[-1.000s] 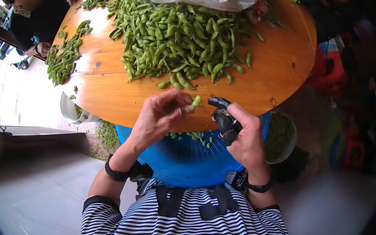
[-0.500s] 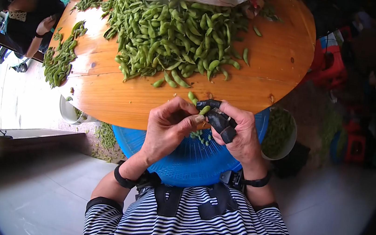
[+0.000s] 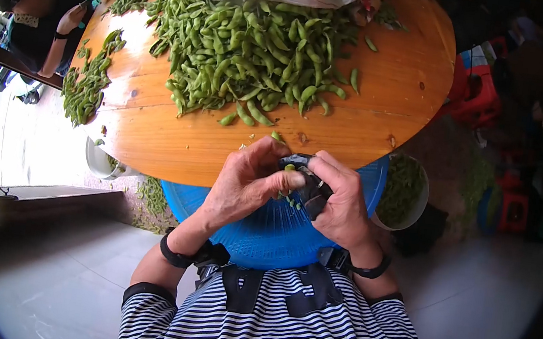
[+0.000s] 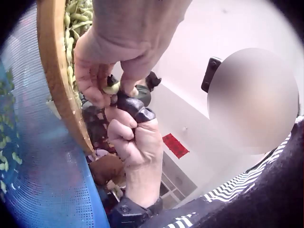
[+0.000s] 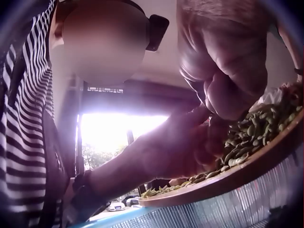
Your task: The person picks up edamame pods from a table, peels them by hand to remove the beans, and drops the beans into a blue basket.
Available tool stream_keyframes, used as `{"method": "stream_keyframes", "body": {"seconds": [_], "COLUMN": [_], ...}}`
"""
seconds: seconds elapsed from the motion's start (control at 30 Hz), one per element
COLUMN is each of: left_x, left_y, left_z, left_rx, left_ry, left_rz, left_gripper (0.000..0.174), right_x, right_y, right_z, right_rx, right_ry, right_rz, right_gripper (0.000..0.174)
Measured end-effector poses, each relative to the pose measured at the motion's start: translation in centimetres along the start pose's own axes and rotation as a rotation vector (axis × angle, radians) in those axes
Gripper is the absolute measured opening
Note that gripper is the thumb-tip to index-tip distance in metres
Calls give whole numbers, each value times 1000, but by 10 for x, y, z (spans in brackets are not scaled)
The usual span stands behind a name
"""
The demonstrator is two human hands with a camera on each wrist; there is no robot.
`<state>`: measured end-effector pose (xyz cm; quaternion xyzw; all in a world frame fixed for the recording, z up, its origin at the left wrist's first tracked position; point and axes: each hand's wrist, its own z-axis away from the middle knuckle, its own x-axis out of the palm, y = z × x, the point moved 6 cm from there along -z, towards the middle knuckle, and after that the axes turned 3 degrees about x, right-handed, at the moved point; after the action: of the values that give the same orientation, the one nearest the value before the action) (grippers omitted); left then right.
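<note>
The green pod [image 3: 290, 168] is pinched between the left hand [image 3: 243, 181] and right hand [image 3: 343, 205], pressed together over the blue basket [image 3: 263, 236] beside the table [image 3: 171, 157]; seemingly mid-shelling, the next move needs a firm squeeze over that basket

pod heap [image 3: 253, 38] on table [image 3: 387, 109] | basin [image 3: 271, 230] below edge

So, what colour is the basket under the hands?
The basket is blue; the head view shows it best.
</note>
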<state>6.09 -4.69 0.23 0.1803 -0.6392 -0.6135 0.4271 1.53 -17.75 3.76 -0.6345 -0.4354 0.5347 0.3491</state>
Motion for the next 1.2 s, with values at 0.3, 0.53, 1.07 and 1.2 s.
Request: {"method": "stream_keyframes", "body": {"seconds": [0.3,0.53,1.07,1.2], "left_x": [0,-1,8,-4], "left_y": [22,-10,-19,-24], "left_z": [9,4,-1,2], "left_rx": [266,-123,-76,-20], "left_ry": [-35,31,112,80], "left_rz": [-849,158,356,225], "left_gripper": [26,38,12,10], "right_x": [-4,11,-8,-17], "right_y": [-2,-10,-1,2], "right_z": [2,5,2,-2], "right_rx": [42,-4,5,135], "right_ry": [-6,133,145,73], "right_rz": [85,226,82,-102], "right_gripper": [25,39,23,22]}}
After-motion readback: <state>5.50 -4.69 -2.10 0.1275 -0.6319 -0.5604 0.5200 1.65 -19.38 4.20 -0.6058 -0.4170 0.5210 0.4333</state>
